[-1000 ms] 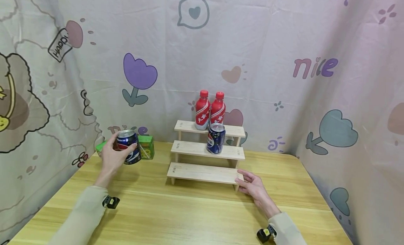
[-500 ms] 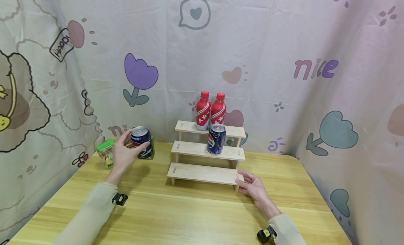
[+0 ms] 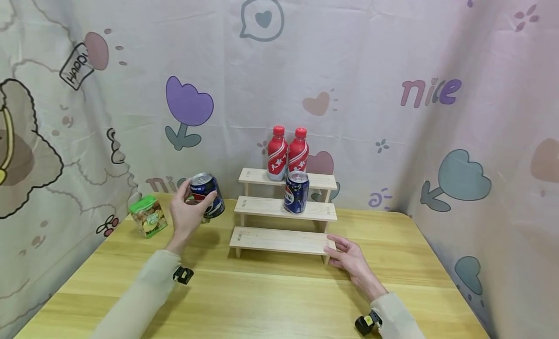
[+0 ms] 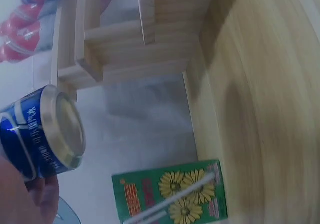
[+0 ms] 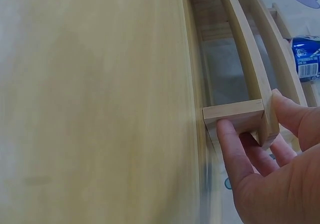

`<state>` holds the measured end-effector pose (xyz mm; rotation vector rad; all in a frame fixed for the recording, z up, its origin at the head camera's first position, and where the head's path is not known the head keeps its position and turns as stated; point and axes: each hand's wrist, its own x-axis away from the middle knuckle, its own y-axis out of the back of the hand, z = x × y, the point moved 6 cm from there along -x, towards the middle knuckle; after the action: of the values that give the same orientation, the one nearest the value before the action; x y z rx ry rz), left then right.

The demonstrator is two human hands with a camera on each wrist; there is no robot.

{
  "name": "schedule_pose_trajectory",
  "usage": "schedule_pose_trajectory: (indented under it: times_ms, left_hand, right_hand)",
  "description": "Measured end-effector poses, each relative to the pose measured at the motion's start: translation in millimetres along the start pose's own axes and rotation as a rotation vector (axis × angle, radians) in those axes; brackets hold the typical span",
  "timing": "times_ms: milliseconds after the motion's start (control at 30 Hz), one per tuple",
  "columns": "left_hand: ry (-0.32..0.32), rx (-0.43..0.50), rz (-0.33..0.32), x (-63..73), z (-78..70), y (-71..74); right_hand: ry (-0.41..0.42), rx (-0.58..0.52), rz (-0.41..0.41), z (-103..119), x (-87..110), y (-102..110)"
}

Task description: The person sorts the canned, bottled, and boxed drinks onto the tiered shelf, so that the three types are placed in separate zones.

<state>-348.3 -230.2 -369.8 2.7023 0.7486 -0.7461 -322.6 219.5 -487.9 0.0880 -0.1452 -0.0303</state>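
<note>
A dark blue soda can (image 3: 208, 195), slightly tilted, is held off the table in my left hand (image 3: 187, 215), thumb on the near side. The left wrist view shows the can's bottom end (image 4: 65, 126) and part of the hand (image 4: 30, 199). My right hand (image 3: 351, 261) grips the right end of the lowest step of a three-step wooden rack (image 3: 279, 241). In the right wrist view the thumb lies on the step and the fingers are at its end support (image 5: 235, 115). Another blue can (image 3: 296, 192) stands on the middle step.
Two red bottles (image 3: 277, 154) stand on the top step. A green-lidded snack box (image 3: 148, 216) is at the table's left. Behind the held can stands a green drink carton with a straw (image 4: 167, 191), mostly hidden in the head view. A patterned curtain (image 3: 371, 52) hangs behind the table.
My left hand has carried the can to the right, away from the snack box and towards the rack. The right hand stays on the lowest step.
</note>
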Motion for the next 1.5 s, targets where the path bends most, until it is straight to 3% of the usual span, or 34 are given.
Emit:
schedule_pose_trajectory:
  times_ms: [200,333,467,667,833,1000,1500]
  left_hand:
    - [-0.089,0.066,-0.022,3.8,-8.7,-10.7]
    - [-0.137,0.051,-0.029,6.3,-12.9,-20.1]
    - [-0.17,0.034,-0.02,8.2,-17.2,-35.2]
    - [-0.2,0.081,-0.011,9.2,-22.9,-55.7]
    - [-0.218,0.043,0.006,12.0,-25.5,-69.0]
    - [-0.228,0.025,0.053,16.5,-30.6,-84.1]
    - [-0.238,0.094,0.218,22.4,-36.5,-128.5]
  right_hand:
    - [-0.001,-0.003,-0.001,-0.2,-0.6,-2.6]
    - [0.002,-0.007,0.012,0.2,-1.1,-4.8]
    - [-0.003,-0.013,-0.005,-0.4,-1.0,-2.6]
    - [0.003,-0.007,-0.005,0.4,-1.2,-0.4]
    - [0.002,-0.006,-0.007,0.0,-1.3,-0.6]
    - [-0.002,-0.003,-0.006,-0.7,-1.3,-0.4]
    - [-0.003,-0.02,-0.018,-2.3,-3.2,-0.6]
